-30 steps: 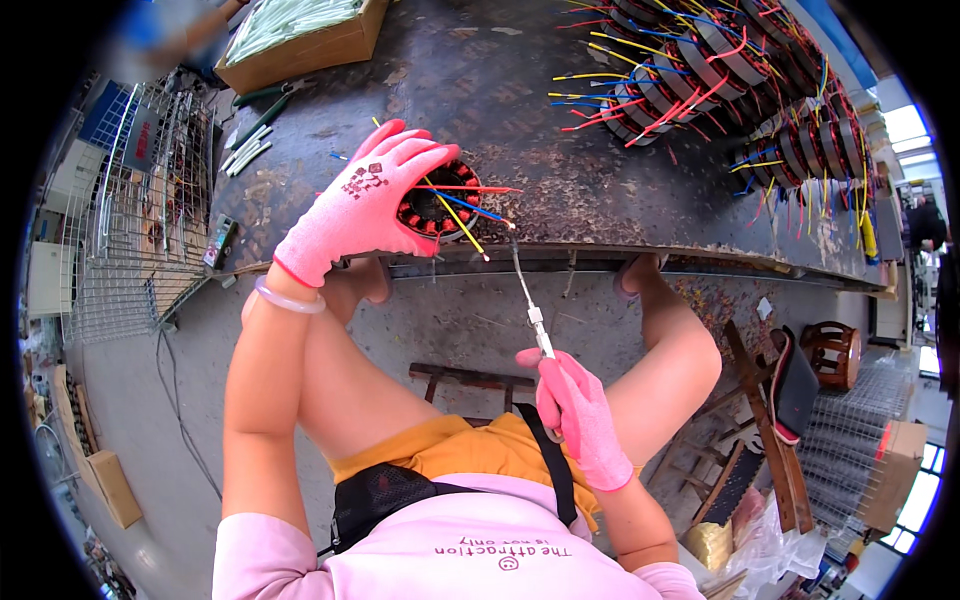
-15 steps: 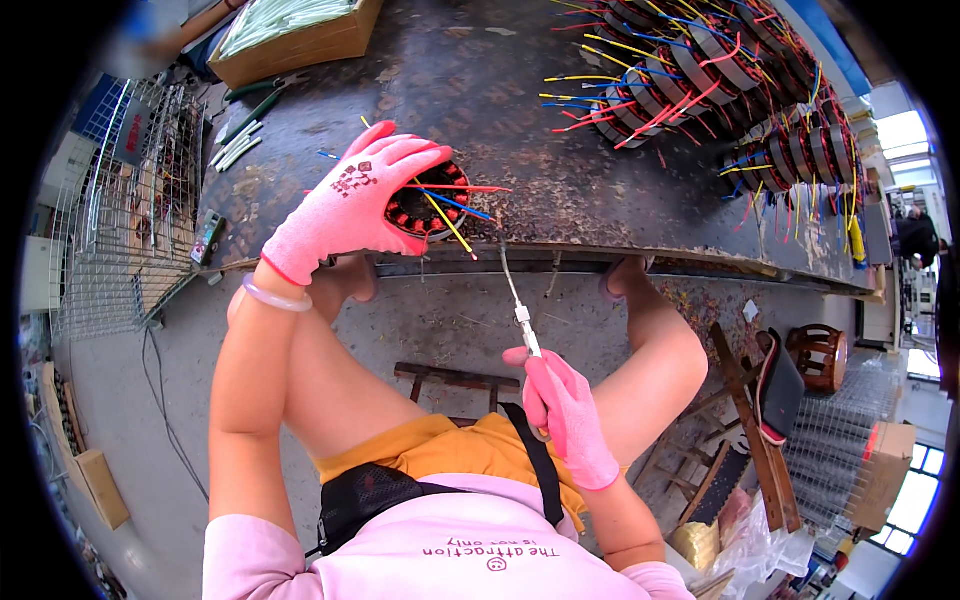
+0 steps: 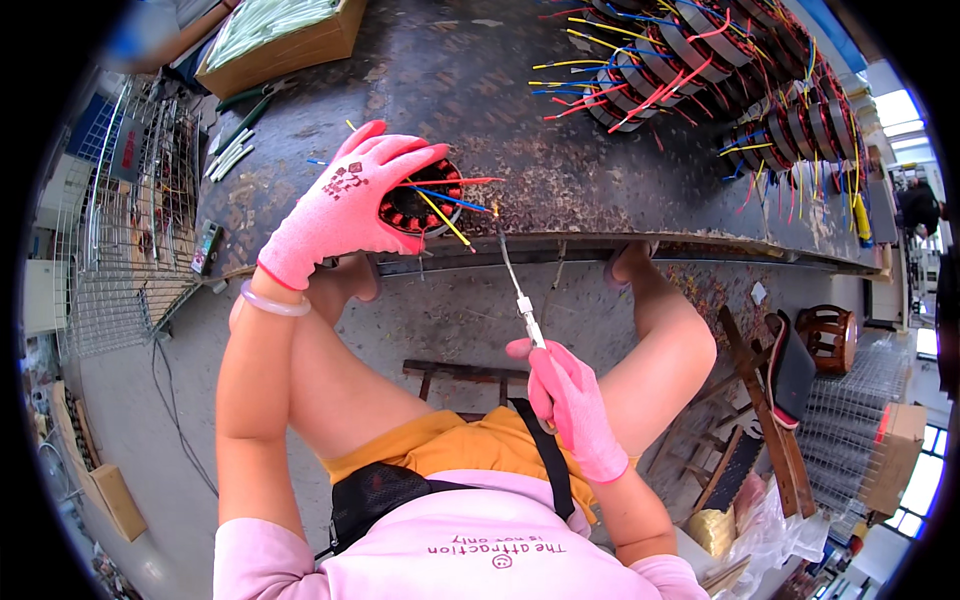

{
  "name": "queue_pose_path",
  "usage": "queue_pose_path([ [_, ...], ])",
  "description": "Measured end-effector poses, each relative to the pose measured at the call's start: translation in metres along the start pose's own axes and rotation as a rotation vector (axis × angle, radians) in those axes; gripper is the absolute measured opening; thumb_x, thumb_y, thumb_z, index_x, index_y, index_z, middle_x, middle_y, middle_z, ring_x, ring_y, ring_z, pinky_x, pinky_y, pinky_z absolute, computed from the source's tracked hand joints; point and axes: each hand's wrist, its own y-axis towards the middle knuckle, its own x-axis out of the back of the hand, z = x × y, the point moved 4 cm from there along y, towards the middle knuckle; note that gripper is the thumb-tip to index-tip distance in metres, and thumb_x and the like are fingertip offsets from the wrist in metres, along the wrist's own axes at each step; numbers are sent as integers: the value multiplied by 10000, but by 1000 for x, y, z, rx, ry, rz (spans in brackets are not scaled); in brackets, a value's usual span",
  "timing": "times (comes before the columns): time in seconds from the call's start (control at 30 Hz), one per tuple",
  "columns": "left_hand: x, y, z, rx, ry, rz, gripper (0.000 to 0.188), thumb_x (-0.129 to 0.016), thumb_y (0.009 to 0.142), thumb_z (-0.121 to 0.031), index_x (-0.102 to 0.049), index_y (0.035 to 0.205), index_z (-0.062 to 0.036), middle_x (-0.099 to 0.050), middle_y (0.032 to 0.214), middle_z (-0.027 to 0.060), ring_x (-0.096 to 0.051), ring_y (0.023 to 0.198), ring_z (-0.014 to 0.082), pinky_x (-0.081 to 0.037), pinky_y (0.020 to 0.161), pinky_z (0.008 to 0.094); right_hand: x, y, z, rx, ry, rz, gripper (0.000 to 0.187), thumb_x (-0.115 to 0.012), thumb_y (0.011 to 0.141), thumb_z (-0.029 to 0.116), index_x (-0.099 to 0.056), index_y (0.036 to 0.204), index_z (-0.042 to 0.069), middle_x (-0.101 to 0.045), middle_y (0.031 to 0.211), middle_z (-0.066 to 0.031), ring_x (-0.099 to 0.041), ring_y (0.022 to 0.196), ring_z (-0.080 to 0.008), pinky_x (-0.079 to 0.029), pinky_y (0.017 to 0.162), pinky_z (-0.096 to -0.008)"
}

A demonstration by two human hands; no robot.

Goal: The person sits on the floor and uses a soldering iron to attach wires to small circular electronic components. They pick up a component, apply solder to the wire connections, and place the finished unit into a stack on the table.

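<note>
Your left hand [image 3: 345,195], in a pink knit glove, wraps over one wound ring [image 3: 405,218], a squat cylinder with red windings between dark slots, held above the near edge of the table [image 3: 560,165]; palm and fingers hide its far-left part. Three plastic-coated leads, one red [image 3: 470,182], one blue [image 3: 452,199] and one yellow [image 3: 446,221], stick out from it toward three to four o'clock, and a small orange glow [image 3: 495,210] sits at the blue one's end. At five o'clock from the ring, your gloved right hand [image 3: 575,405] is closed around a slim white tool [image 3: 529,312], its lower part mostly covered; the thin metal tip ends just below the glow. The table's dark top is scuffed and blotchy. At eleven o'clock stands one cardboard box [image 3: 290,58] of pale, slender tubes, cut off above; between nine and ten lie a few loose white tubes [image 3: 230,160], too bunched to count surely. Toward two o'clock, more wound rings [image 3: 655,80] overlap beyond counting, some cropped.
</note>
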Motion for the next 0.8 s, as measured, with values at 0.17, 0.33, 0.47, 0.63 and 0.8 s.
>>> queue_pose_path([
  [0.17, 1, 1, -3, 55, 11, 18, 897, -835, 534, -227, -515, 1366, -126, -528, 1332, 109, -417, 1314, 375, -259, 1174, 495, -2, 0, -2, -5, 96, 3, 305, -485, 1017, 251, -615, 1154, 10, -416, 564, 62, -316, 521, -25, -249, 497, -206],
  [0.33, 1, 1, -6, 92, 48, 35, 915, -847, 524, -215, -512, 1372, -133, -524, 1342, 105, -401, 1324, 396, -266, 1170, 495, 1, -1, 0, 5, 64, 2, 300, -496, 1010, 248, -618, 1147, 10, -413, 564, 62, -335, 522, -24, -273, 499, -209],
  [0.47, 0, 3, -5, 69, 20, 43, 930, -851, 518, -215, -507, 1378, -132, -524, 1343, 104, -406, 1320, 392, -268, 1169, 493, 1, 1, -1, 35, -12, 0, 381, -474, 1025, 328, -598, 1185, 5, -387, 542, 75, -298, 500, -14, -216, 472, -205],
  [0.63, 1, 5, -7, 50, 16, 49, 941, -854, 511, -229, -505, 1378, -121, -532, 1331, 116, -423, 1305, 385, -274, 1167, 490, 0, -1, 4, 15, 28, -4, 377, -481, 1023, 329, -600, 1187, 11, -388, 542, 76, -289, 495, -11, -210, 466, -207],
  [0.8, 2, 3, -8, 36, 59, 32, 899, -845, 534, -235, -512, 1362, -121, -544, 1299, 121, -469, 1262, 364, -280, 1167, 483, 1, -2, 1, 10, 48, -9, 366, -480, 1023, 322, -604, 1185, 17, -395, 545, 75, -292, 492, -9, -208, 462, -207],
])
